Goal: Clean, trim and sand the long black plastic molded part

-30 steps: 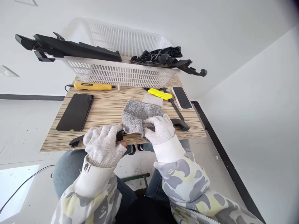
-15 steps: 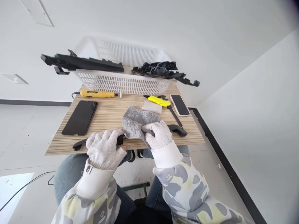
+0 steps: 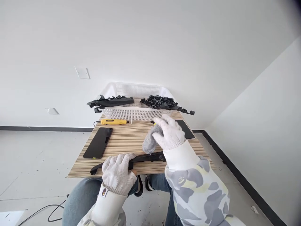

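Left hand clasped round black strip, presumably steadying it; right hand, fingers spread wide, at grey cloth.

right hand (with cloth) moved toward the basket.

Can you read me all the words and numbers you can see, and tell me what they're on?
No words or numbers can be read for sure.
Yellow tool: dark marking on its side, too small and blurred to read.
Tag on the left cuff: a small dark mark, no readable letters.
Sticker on the big black phone: yellow-green, too small to read.
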`<act>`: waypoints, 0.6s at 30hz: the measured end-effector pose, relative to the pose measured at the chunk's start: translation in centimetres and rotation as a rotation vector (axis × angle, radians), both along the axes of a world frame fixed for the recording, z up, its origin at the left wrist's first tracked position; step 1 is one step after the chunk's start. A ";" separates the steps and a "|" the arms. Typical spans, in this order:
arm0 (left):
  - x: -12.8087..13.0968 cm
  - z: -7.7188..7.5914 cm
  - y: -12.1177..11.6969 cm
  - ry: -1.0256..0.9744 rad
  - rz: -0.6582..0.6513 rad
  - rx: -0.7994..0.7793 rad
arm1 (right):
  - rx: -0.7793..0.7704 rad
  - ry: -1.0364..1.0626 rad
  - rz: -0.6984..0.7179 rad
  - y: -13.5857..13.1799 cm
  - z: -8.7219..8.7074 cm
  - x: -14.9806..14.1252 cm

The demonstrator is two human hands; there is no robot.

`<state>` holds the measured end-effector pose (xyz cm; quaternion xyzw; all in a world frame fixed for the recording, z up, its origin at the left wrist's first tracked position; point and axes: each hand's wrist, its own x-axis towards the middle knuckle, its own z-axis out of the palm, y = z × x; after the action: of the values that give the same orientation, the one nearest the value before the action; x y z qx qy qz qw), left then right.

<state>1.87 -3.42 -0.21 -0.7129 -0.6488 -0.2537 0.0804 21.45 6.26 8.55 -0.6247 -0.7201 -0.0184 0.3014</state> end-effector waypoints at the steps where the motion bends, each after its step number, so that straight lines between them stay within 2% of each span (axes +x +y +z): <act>1: 0.0 0.0 0.0 -0.006 -0.002 0.003 | -0.041 -0.038 0.003 -0.1 -0.1 0.4; 3: -0.2 -0.1 -0.1 -0.015 -0.007 0.014 | -0.086 -0.056 -0.058 -0.5 -0.2 1.9; 6: -0.4 -0.3 -0.3 -0.015 -0.017 0.028 | -0.009 0.018 -0.251 -1.7 0.0 5.0; 7: -0.5 -0.3 -0.4 -0.011 -0.021 0.031 | -0.007 0.026 -0.249 -2.2 -0.1 5.9; 9: -0.8 -0.4 -0.6 -0.001 -0.029 0.032 | -0.091 -0.009 -0.111 -3.1 -0.7 7.0; 11: -1.1 -0.3 -0.8 0.008 -0.034 0.030 | -0.252 -0.100 0.053 -3.7 -2.0 7.2; 12: -1.2 -0.3 -1.0 0.012 -0.035 0.028 | -0.329 -0.157 0.091 -3.8 -2.9 7.2; 15: -1.9 -0.3 -1.3 0.021 -0.046 0.033 | -0.480 -0.301 0.087 -3.4 -5.0 6.8; 18: -2.6 -0.4 -1.2 0.032 -0.073 0.067 | -0.598 -0.349 0.122 -2.5 -5.7 6.5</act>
<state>-0.70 -4.67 -0.61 -0.7371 -0.6119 -0.2668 0.1053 28.00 3.73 2.86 -0.6286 -0.7703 0.1049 -0.0220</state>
